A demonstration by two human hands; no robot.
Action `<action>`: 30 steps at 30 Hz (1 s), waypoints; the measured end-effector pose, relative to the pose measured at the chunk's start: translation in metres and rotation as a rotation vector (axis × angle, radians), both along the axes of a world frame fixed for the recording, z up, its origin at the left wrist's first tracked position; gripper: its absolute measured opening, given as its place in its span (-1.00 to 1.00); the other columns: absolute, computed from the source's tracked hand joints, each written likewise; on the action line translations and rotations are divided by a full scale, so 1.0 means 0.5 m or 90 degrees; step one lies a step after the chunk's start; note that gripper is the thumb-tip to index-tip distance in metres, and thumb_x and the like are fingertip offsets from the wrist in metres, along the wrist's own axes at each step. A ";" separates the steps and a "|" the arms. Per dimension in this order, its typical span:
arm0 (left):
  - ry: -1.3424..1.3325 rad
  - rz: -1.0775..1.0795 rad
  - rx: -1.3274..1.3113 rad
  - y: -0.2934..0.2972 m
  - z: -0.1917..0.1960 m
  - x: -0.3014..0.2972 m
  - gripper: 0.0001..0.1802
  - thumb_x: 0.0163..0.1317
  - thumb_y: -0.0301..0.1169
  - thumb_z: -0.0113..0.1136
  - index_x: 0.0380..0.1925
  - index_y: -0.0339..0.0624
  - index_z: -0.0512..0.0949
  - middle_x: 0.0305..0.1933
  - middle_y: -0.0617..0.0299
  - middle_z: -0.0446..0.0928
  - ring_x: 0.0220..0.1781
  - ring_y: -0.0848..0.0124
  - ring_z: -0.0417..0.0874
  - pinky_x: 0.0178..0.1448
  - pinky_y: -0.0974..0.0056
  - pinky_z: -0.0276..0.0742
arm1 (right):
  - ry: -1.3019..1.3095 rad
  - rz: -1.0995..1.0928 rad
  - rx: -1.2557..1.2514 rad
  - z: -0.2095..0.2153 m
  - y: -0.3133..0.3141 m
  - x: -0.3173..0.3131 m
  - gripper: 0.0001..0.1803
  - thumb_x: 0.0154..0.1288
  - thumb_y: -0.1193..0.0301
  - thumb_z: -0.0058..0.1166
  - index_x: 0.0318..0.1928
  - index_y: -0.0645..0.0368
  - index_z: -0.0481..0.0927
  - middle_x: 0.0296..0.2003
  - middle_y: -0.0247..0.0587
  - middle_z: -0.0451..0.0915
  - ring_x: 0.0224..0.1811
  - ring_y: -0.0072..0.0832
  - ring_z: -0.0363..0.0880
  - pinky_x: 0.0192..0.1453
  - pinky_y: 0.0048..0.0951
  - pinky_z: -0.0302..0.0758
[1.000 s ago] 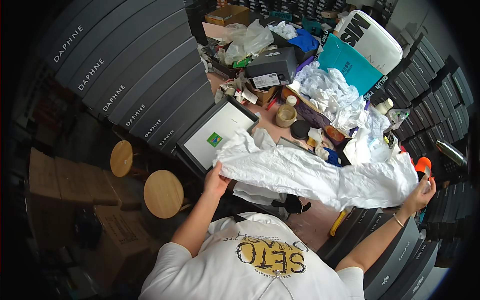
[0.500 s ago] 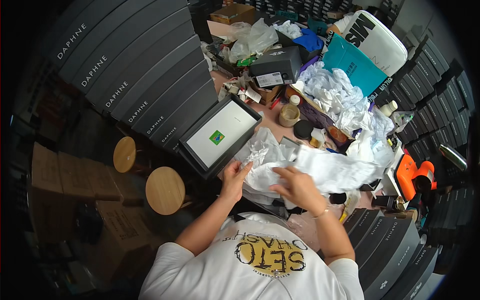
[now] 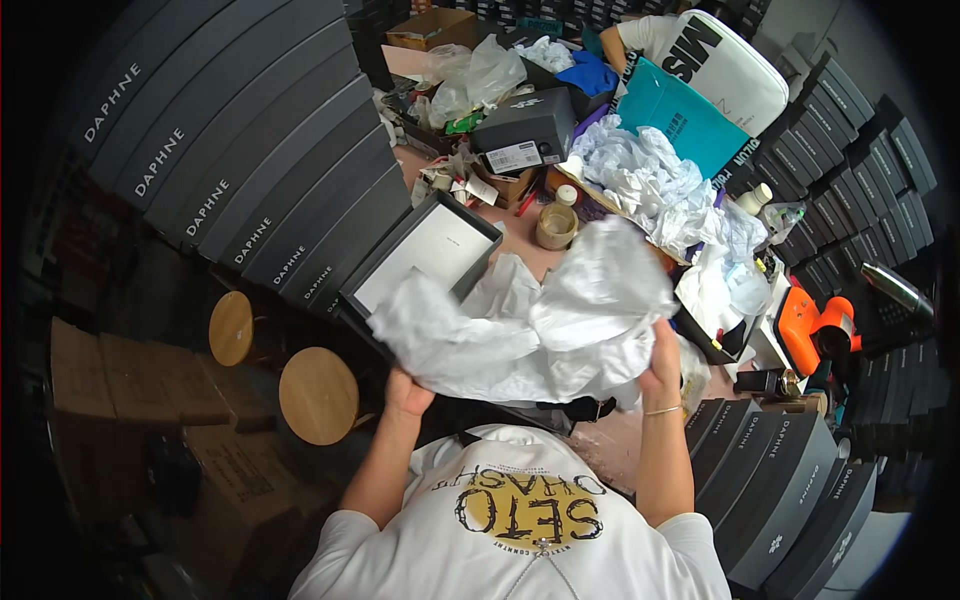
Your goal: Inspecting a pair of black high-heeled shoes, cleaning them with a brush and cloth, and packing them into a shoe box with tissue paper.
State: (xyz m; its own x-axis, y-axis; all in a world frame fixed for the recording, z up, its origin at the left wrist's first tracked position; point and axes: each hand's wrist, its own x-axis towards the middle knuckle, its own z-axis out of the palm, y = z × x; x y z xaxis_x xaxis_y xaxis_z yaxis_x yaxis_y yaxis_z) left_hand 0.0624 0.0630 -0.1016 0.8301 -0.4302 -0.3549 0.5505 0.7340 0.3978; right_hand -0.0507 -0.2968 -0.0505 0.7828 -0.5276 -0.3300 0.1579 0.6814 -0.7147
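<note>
A wide sheet of crumpled white tissue paper point(image 3: 540, 340) is spread between my two hands and billows upward. My left hand point(image 3: 408, 392) is closed on its lower left edge, the fingertips partly behind the paper. On the right side, my right hand point(image 3: 660, 360) grips the other edge between thumb and fingers. The paper's left part covers the near end of a grey shoe box point(image 3: 440, 210) with a white inside. Beneath the paper a dark item with a strap and buckle point(image 3: 590, 408) shows only in part.
Stacked dark shoe boxes point(image 3: 250, 130) rise at the left, with more point(image 3: 770, 490) at lower right. Behind lie a jar point(image 3: 557, 226), a closed box point(image 3: 522, 130) and heaped tissue paper point(image 3: 640, 170). An orange tool point(image 3: 815, 325) lies right. Another person's arm point(image 3: 615, 48) shows at the back.
The tissue paper has been lifted and spread, now reaching over the shoe box. My hands have moved apart, left hand leftward and right hand rightward, both gripping the paper. The whole view has shifted slightly.
</note>
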 end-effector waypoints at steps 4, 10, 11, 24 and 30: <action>-0.088 0.015 0.449 0.152 -0.044 0.053 -0.61 0.30 -0.22 0.12 0.05 -0.16 0.43 -0.09 0.20 0.53 0.01 0.39 0.53 0.16 0.25 0.45 | -0.036 -0.273 0.016 -0.026 -0.233 -0.133 -0.61 0.45 0.30 -0.25 0.10 0.32 0.42 0.05 -0.08 0.52 0.05 -0.24 0.55 0.12 -0.20 0.52; -0.662 -0.591 0.798 0.122 0.148 -0.055 -0.44 0.06 -0.38 0.32 0.09 -0.28 0.41 0.20 -0.01 0.44 0.10 0.26 0.56 0.21 0.27 0.38 | 0.052 -0.575 -0.375 0.045 -0.336 -0.281 -0.71 0.44 0.38 -0.26 -0.02 0.32 0.44 -0.13 -0.17 0.54 -0.07 -0.35 0.56 0.01 -0.34 0.52; -0.547 -0.711 0.735 0.086 0.168 -0.084 -0.43 0.07 -0.38 0.30 0.12 -0.27 0.42 0.28 -0.03 0.38 0.16 0.23 0.54 0.23 0.26 0.37 | 0.064 -0.527 -0.393 0.040 -0.334 -0.275 -0.72 0.44 0.38 -0.25 -0.04 0.31 0.45 -0.14 -0.18 0.54 -0.09 -0.38 0.55 0.00 -0.36 0.51; -0.735 -0.280 0.651 -0.129 0.248 0.077 -0.70 -0.16 -0.59 0.33 -0.33 -0.35 0.52 -0.10 0.11 0.47 -0.09 0.31 0.55 0.01 0.33 0.44 | 0.139 -0.195 -0.362 -0.034 -0.249 -0.194 -0.84 0.45 0.39 -0.10 -0.26 0.18 0.50 -0.35 -0.52 0.52 -0.35 -0.82 0.37 -0.25 -0.73 0.31; -1.174 0.010 0.791 -0.503 0.312 0.245 -0.69 -0.20 -0.67 0.22 -0.37 -0.27 0.41 -0.26 0.06 0.44 -0.20 0.13 0.53 -0.14 0.20 0.46 | 0.122 -0.209 -0.286 -0.047 -0.251 -0.173 -0.85 0.44 0.41 -0.11 -0.23 0.19 0.50 -0.30 -0.47 0.54 -0.30 -0.78 0.41 -0.19 -0.68 0.36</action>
